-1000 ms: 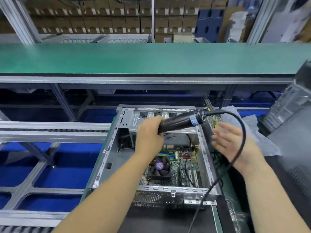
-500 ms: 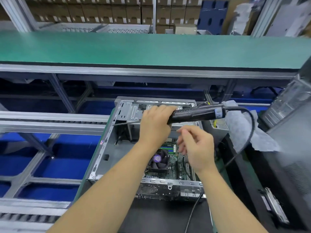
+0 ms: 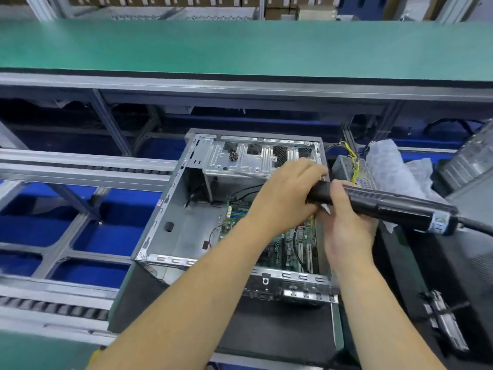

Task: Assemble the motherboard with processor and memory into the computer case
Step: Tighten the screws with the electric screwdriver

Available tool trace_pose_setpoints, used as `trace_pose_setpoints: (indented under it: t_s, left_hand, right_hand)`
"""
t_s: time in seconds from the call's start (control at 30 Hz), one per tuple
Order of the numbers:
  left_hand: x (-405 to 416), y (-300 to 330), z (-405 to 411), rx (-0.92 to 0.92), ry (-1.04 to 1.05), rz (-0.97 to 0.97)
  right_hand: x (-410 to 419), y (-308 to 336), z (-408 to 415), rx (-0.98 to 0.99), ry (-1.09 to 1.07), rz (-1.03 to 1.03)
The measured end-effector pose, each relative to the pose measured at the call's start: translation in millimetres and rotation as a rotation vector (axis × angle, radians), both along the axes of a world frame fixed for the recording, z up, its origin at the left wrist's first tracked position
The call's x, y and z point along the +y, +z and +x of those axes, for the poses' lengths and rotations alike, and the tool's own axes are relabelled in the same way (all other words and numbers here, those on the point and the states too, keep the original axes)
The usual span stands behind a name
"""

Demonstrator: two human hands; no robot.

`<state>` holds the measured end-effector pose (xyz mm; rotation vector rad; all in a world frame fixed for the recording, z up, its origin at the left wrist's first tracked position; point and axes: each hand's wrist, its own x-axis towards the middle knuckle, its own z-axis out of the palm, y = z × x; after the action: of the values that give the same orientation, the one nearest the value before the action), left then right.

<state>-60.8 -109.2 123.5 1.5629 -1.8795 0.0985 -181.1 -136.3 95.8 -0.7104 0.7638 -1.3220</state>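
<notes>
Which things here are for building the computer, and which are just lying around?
For the job:
computer case
motherboard
electric screwdriver, held by left hand and right hand

Lying about:
bubble wrap
power supply with yellow wires
cardboard boxes

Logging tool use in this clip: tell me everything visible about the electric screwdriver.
The electric screwdriver is a long black cylinder, plastic-looking with a ribbed grip and a pale label band near its rear, where a thick black cable leaves it. It lies nearly level above the open computer case, front end pointing left. The left hand grips the front end; the right hand holds the barrel. The bit is hidden.
</notes>
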Motion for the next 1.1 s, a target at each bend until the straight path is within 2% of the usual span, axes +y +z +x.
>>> trace_pose_setpoints:
  t_s: [0.07, 0.17, 0.33, 0.43, 0.53, 0.63, 0.77, 0.9, 1.1]
  left_hand:
    - [0.7, -7.3, 7.3, -0.020, 0.065, 0.052]
    - [6.6, -20.0, 21.3, 0.058, 0.116, 0.158]
    - [22.1, -33.1, 50.0, 0.133, 0.247, 0.135]
    - [32.8, -44.5, 67.6, 0.303, 0.334, 0.192]
    - [39.0, -57.1, 92.3, 0.403, 0.487, 0.225]
    - [38.5, -62.0, 119.0, 0.488, 0.594, 0.272]
    - [25.1, -61.7, 146.4, 0.469, 0.547, 0.292]
    - [1.2, -54.3, 160.2, 0.421, 0.478, 0.272]
    - [-31.8, -44.0, 167.3, 0.369, 0.489, 0.280]
  right_hand:
    - [-4.7, -2.9, -9.0, 0.094, 0.006, -0.072]
    - [-9.2, -4.4, -17.9, 0.195, -0.002, -0.131]
    - [-13.9, -0.4, -18.9, 0.248, 0.011, -0.123]
    - [-13.1, 4.9, -12.2, 0.298, 0.034, -0.205]
    - [-13.2, 12.0, 0.8, 0.171, 0.046, -0.290]
    - [-11.8, 20.1, 15.6, 0.006, -0.012, -0.270]
    - [-10.8, 25.2, 36.1, -0.018, -0.094, -0.245]
    - [-6.6, 25.7, 53.0, -0.117, -0.056, -0.224]
    - [-9.5, 21.5, 72.4, 0.094, -0.089, -0.163]
